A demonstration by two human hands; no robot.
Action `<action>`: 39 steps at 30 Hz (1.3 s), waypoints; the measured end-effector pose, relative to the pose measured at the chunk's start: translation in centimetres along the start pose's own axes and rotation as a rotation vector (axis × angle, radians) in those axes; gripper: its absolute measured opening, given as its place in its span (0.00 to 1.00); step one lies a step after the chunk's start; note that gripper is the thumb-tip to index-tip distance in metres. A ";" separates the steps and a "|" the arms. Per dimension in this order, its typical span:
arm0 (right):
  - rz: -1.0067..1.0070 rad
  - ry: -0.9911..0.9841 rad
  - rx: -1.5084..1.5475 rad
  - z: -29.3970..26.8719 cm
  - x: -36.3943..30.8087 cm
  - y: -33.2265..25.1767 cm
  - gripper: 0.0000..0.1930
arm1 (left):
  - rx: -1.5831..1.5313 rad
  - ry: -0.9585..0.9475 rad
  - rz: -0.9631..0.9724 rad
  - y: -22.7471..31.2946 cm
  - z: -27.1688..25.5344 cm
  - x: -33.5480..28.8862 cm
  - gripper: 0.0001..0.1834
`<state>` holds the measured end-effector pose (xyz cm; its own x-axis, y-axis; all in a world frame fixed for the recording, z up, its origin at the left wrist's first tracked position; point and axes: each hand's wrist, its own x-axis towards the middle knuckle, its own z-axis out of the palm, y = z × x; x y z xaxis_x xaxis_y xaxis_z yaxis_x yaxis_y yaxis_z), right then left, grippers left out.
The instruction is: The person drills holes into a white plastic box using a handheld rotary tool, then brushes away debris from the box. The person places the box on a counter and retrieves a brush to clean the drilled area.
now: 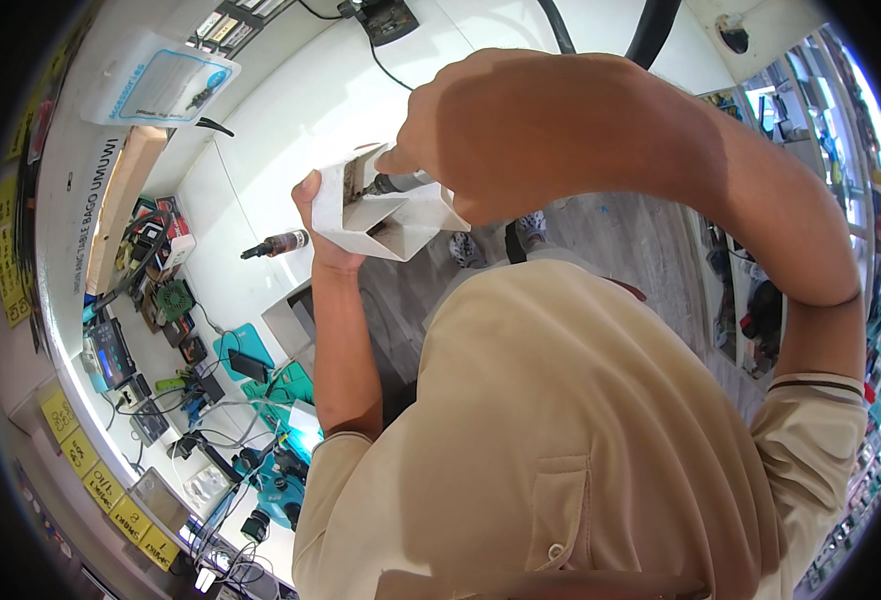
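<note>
Work inside the box is looking like the step in hand: right hand (451, 130) is closing around a grey tool (401, 183) and putting its dark, narrow tip into the white box (334, 205); left hand (329, 248) is grasping the box at its left end, thumb showing on the outer wall. Whether the tip is touching the inner wall, can't tell; what sort of tool, can't tell either, as the right hand is hiding part of it. The inside is showing brownish marks, so scraping or cleaning is a fair guess, not certain. Next move is probably calling for a firm left grip, the box staying level and the tip going along the inner faces without catching the thin divider. Box is sitting in the air between both hands, ahead of the body, by the near edge of the desk (271, 200). Its open side is facing up toward the head, long axis running roughly left to right. Tool is lying nearly along that same axis, tip pointing left and slightly near. Left of the box, a bottle (286, 242) is lying on its side on the desk, dark nozzle pointing left, neither hand touching it.
</note>
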<state>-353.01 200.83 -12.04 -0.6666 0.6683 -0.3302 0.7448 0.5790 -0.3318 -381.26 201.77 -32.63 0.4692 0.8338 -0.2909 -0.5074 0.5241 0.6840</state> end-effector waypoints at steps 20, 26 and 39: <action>0.007 0.122 0.142 1.5 -2.0 1.9 0.35 | 0.169 0.154 0.064 -0.5 1.9 0.3 0.48; 0.038 0.180 0.150 2.5 -2.1 2.5 0.35 | 0.170 0.183 0.080 -0.8 1.8 0.5 0.47; 0.075 0.136 0.181 2.9 -2.0 2.8 0.33 | 0.128 0.116 0.096 -1.1 1.5 0.4 0.45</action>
<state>-349.68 199.77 -14.84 -0.5906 0.7699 -0.2418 0.7660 0.4407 -0.4681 -379.40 201.25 -32.52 0.3329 0.8972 -0.2900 -0.4461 0.4209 0.7898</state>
